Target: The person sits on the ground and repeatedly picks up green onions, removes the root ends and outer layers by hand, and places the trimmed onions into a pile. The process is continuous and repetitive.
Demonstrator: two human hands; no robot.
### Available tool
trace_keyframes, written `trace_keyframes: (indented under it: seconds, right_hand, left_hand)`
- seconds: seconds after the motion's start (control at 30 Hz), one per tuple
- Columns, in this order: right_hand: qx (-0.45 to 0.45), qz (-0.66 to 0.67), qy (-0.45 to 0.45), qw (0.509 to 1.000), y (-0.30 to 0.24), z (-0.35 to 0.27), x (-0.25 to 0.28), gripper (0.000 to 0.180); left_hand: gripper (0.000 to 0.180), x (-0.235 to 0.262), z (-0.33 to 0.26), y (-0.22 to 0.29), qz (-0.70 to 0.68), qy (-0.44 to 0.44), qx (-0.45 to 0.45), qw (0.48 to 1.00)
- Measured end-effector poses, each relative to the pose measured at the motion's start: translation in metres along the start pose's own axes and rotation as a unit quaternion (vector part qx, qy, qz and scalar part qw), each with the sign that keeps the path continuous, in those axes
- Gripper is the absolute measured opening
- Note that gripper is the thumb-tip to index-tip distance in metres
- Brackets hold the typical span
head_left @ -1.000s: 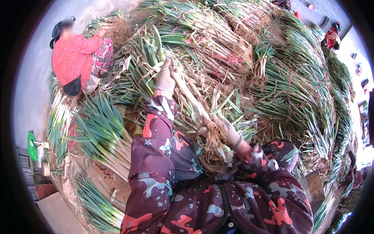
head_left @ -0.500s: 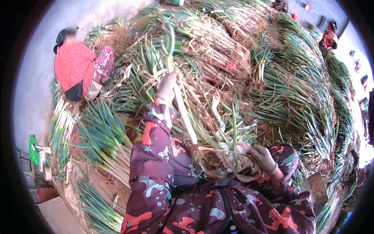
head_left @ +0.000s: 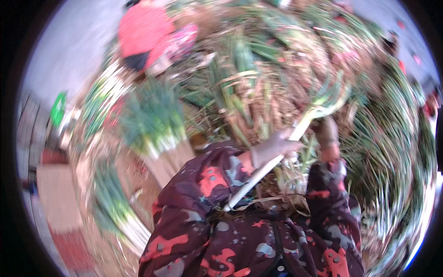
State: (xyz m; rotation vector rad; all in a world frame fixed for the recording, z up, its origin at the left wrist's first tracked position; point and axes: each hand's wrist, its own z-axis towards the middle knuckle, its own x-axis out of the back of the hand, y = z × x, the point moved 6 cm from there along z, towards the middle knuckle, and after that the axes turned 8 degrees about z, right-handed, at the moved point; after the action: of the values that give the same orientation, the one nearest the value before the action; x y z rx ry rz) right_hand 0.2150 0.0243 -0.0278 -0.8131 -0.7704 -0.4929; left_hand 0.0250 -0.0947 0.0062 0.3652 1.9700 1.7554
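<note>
A long green onion (head_left: 263,177) lies slantwise before my chest, its white root end low on the left and its green leaves fanning out at the upper right. My left hand (head_left: 278,148), in a pale glove, is closed around the middle of its stalk. My right hand (head_left: 326,132), gloved too and blurred, is curled against the onion where the leaves branch off; its fingertips are partly hidden. Below the hands, peeled dry leaves and scraps (head_left: 293,182) lie against my jacket.
Trimmed green onions (head_left: 154,122) lie bundled at the left, with another bunch (head_left: 117,207) nearer. Untrimmed onions (head_left: 376,171) are heaped along the right. A person in a red top (head_left: 144,34) sits at the upper left. A green bag (head_left: 58,109) is by the wall.
My left hand has brought the onion nearer and to the right, tilting its leaves rightward. My right hand has risen from the scraps to the leaf base. The view has swung left.
</note>
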Motion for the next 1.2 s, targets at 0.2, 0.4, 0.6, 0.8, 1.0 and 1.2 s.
trace_keyframes:
  seconds: [0.2,0.4,0.6,0.8,1.0,1.2]
  right_hand:
    - [-0.403,0.580,0.153,0.691,0.075,-0.073,0.016,0.035]
    - [-0.318,0.660,-0.140,0.666,-0.154,-0.073,-0.067,0.051]
    - [-0.170,0.653,-0.326,0.663,-0.280,-0.093,-0.056,0.068]
    - [-0.348,0.647,-0.301,0.608,-0.257,-0.140,-0.037,0.034]
    - [-0.469,0.577,-0.127,0.657,-0.150,-0.194,-0.019,0.028]
    - [-0.513,0.493,-0.046,0.701,-0.072,-0.202,-0.015,0.031]
  left_hand:
    - [0.035,0.024,-0.062,0.034,-0.093,0.096,-0.081,0.988]
    - [0.031,0.089,-0.074,0.077,-0.169,0.225,-0.169,0.945]
    - [0.020,0.174,-0.088,0.128,-0.234,0.237,-0.313,0.889]
    - [0.014,0.277,-0.150,0.154,-0.250,0.257,-0.371,0.856]
    - [0.020,0.334,-0.290,0.156,-0.042,0.475,-0.297,0.827]
    - [0.015,0.367,-0.379,0.039,0.086,0.591,-0.147,0.789]
